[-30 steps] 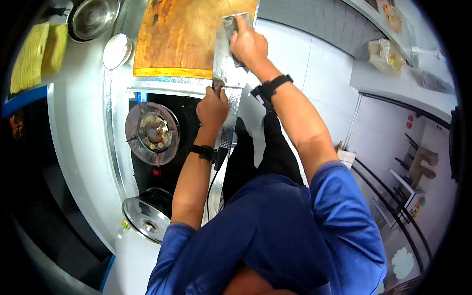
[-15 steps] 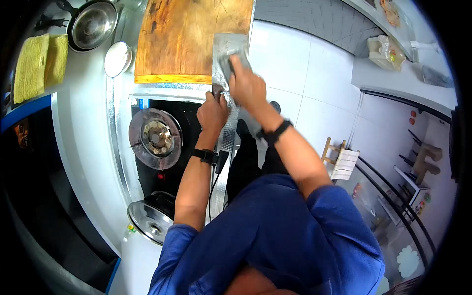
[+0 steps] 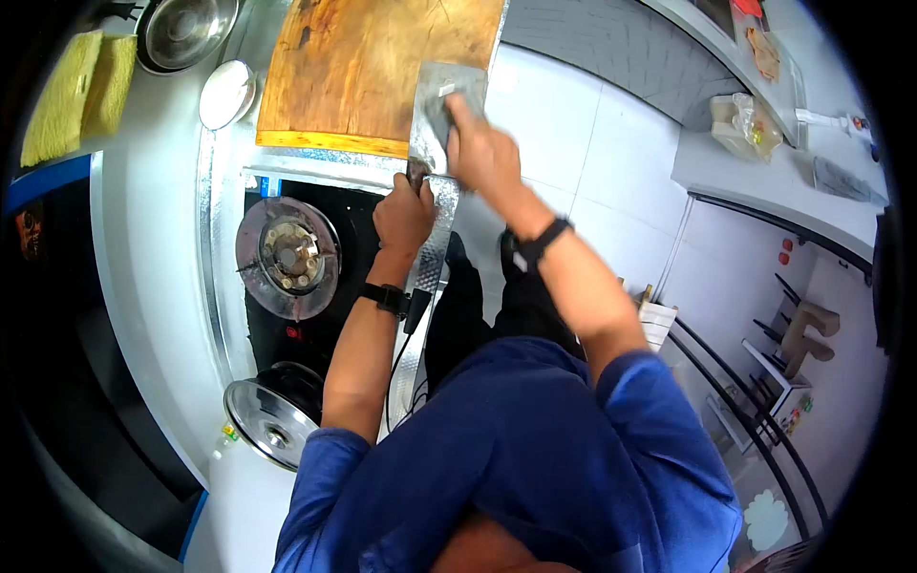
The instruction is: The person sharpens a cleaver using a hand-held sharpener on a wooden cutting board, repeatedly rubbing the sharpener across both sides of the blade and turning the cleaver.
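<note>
A cleaver with a broad grey blade lies flat over the right front corner of a wooden cutting board. My left hand is closed around its dark handle, just in front of the board's edge. My right hand grips a grey sharpening stone against the upper face of the blade, its index finger stretched along the stone. The hand's motion blurs part of the stone, and the fingers hide its right side.
Left of my left arm is a gas burner, with a glass-lidded pot nearer me. A white dish, steel pan and yellow towel are on the left. Tiled floor lies to the right; a plastic bag sits on the far-right counter.
My right hand and the stone have shifted slightly along the blade, away from the handle. My left hand keeps its hold on the cleaver. The whole view has moved a little.
</note>
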Demonstrator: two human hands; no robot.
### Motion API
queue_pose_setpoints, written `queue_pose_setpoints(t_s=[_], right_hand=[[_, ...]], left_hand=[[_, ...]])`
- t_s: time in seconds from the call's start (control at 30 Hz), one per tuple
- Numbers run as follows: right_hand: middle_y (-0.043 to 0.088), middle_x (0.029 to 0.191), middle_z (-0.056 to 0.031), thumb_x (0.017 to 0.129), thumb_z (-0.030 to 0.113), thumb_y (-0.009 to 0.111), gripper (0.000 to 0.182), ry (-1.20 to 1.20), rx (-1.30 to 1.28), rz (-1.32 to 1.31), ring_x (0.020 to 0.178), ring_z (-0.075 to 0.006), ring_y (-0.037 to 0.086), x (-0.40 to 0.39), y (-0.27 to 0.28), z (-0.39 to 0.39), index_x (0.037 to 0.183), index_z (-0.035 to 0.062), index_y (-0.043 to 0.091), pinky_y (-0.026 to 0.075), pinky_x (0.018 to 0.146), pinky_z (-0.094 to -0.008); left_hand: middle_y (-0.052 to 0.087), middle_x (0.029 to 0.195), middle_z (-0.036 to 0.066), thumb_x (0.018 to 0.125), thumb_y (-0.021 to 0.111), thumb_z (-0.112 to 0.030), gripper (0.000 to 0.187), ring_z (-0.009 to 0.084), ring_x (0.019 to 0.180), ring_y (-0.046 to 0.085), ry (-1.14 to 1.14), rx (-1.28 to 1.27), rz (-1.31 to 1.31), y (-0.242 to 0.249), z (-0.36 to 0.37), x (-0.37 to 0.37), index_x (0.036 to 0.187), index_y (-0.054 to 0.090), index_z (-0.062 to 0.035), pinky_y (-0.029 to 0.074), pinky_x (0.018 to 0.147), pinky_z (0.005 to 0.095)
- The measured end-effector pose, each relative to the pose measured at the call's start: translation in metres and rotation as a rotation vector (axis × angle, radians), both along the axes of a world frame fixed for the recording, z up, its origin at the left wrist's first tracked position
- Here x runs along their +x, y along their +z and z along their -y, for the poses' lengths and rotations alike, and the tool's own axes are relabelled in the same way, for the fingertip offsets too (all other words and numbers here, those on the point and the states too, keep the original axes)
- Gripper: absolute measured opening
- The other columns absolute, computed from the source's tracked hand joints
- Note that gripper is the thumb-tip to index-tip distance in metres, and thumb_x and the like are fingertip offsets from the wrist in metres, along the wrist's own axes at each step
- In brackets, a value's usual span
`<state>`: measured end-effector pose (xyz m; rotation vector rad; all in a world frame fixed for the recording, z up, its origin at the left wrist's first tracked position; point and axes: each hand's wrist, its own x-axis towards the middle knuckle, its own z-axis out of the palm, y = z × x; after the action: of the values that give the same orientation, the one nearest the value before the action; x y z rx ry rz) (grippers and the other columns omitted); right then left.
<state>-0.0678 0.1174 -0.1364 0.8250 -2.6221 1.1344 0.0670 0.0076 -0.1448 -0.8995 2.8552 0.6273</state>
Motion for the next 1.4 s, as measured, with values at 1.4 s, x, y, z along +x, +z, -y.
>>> queue_pose_setpoints(t_s=[1.4], right_hand=[[0.072, 0.086, -0.0265, 0.091, 0.017, 0.061, 0.052, 0.045, 0.379, 0.068, 0.072, -0.0463, 0.070, -0.035, 0.028, 0.046, 0.142, 0.0126, 0.051, 0.056, 0.062, -0.0549]], left_hand=[[0.073, 0.088, 0.025, 0.096, 0.063, -0.035, 0.035, 0.0442, 0.085, 0.072, 0.125, 0.259, -0.046, 0.013, 0.005, 0.001, 0.103, 0.058, -0.0011, 0.055, 0.081, 0.0542]])
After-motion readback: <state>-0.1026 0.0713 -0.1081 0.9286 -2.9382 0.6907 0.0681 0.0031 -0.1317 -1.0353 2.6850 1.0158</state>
